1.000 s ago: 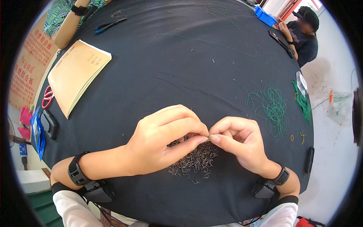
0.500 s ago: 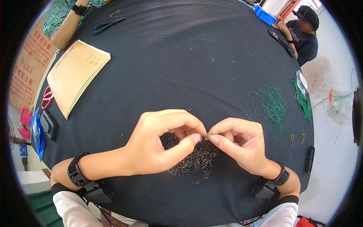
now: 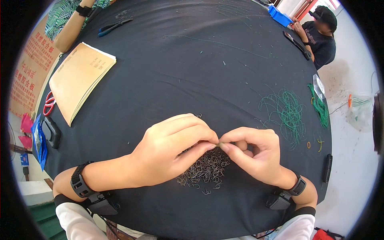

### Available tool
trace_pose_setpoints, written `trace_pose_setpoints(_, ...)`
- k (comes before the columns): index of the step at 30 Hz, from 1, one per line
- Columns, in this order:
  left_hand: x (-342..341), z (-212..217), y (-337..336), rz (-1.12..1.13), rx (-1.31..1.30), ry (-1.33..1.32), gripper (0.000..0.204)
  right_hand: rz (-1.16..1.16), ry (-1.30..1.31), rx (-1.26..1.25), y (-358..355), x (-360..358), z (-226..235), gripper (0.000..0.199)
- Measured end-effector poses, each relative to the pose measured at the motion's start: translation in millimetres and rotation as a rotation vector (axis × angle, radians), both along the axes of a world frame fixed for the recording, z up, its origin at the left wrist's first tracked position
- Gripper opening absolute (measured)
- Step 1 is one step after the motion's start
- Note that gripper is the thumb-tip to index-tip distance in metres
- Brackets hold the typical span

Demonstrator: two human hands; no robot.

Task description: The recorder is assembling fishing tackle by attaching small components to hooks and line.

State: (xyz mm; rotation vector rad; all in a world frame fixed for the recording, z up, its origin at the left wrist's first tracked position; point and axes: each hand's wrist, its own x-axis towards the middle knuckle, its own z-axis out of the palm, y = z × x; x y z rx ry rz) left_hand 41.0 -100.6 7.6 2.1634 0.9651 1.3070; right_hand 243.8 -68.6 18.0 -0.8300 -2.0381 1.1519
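My left hand (image 3: pixel 172 154) and my right hand (image 3: pixel 258 154) meet fingertip to fingertip above a heap of small dark metal hooks (image 3: pixel 206 170). Thumb and forefinger are pinched together on each hand. What they hold between them is too small and too covered to name. The left hand hides the upper left of the heap, and a few hooks lie loose along its near edge.
Green line (image 3: pixel 286 114) lies tangled at the right, beside a green bundle (image 3: pixel 319 106). At the left are a brown paper-covered pad (image 3: pixel 82 80), red-handled scissors (image 3: pixel 49 104) and a black stapler-like object (image 3: pixel 52 132). Two people sit across the table (image 3: pixel 168 96), near pliers (image 3: pixel 115 27) and a blue bin (image 3: pixel 280 16).
My left thumb and fingers have closed nearer together, narrowing the gap that showed the hooks. Both hands stay in nearly the same place, fingertips still touching.
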Motion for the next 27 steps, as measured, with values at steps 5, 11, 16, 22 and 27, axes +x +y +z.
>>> trace_pose_setpoints(5,0.6,0.7,0.9,0.000,0.072,0.026,0.016,0.010,-0.009,0.057,0.0,-0.2,-0.7,0.009)
trace_pose_setpoints(11,1.6,1.5,-0.8,0.002,0.043,0.006,0.016,0.014,0.006,0.166,1.1,-2.0,-3.2,0.011)
trace_pose_setpoints(16,-1.5,5.7,-4.4,-0.022,-0.182,-0.031,0.011,0.033,0.003,0.227,2.4,-0.8,-3.9,0.012)
trace_pose_setpoints(22,-1.9,6.4,-6.9,-0.117,-0.680,-0.332,0.010,0.021,0.011,0.174,1.4,-0.5,-4.0,0.011)
trace_pose_setpoints(27,-5.0,7.2,-5.2,-0.224,-0.894,-0.504,0.011,0.021,0.029,0.164,1.5,-0.6,-5.6,0.010)
